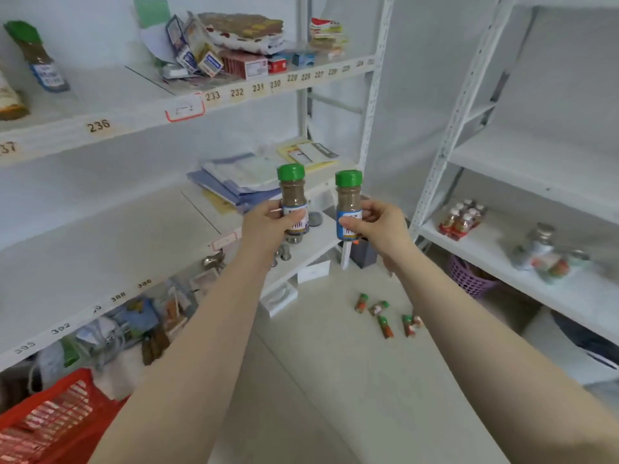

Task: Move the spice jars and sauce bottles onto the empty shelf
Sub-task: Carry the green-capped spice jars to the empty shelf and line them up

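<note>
- The left shelving unit (207, 105) fills the left side, its shelf edges carrying number stickers; its top shelf holds a heap of packets and small boxes (234, 48) toward the right end and a green-capped jar (37, 56) near the left end.
- The right shelving unit (536, 162) stands along the right side; on its lower shelf sit a pack of small bottles (464, 217) near the front-left corner and a cluster of glass jars (546, 252) further right.
- A red basket (50, 420) sits in the bottom-left corner.
- The left hand (268, 226) grips a spice jar (293, 199) by its label, upright, green cap on top, in the air in front of the left unit's middle shelf.
- The right hand (378, 226) pinches a second spice jar (348, 204) the same way, just beside the first, not touching it.
- Several small jars (385, 313) lie scattered on the floor (335, 380) between the units.
</note>
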Demonstrator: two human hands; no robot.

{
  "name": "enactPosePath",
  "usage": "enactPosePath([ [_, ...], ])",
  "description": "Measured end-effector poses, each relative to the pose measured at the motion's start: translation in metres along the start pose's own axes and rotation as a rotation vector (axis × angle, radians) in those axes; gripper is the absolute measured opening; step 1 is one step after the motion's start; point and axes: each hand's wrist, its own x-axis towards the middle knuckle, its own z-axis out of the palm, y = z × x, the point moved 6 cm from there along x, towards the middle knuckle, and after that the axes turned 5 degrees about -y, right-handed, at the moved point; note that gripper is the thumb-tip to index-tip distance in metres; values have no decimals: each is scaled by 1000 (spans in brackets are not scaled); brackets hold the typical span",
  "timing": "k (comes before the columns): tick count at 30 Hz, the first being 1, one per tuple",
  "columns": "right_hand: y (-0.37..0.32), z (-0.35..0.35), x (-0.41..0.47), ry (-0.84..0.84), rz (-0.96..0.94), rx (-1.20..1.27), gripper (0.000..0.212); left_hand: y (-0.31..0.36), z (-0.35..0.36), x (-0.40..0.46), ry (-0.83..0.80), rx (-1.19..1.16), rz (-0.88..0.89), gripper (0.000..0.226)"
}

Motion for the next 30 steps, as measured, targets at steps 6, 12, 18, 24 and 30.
enactPosePath([
  [6,37,-141,-37,170,46,-32,26,-24,150,-11,-153,-27,-45,27],
  [12,74,-275,-67,267,90,-50,26,-48,293,-22,-275,-68,-76,24],
  [18,90,-348,-65,324,104,-44,24,-49,374,-16,-343,-50,-83,21],
  [24,99,-385,-21,363,93,20,29,-43,425,31,-374,-6,-81,30],
  [30,113,-428,53,421,99,-40,26,-39,484,109,-402,7,-70,33],
])
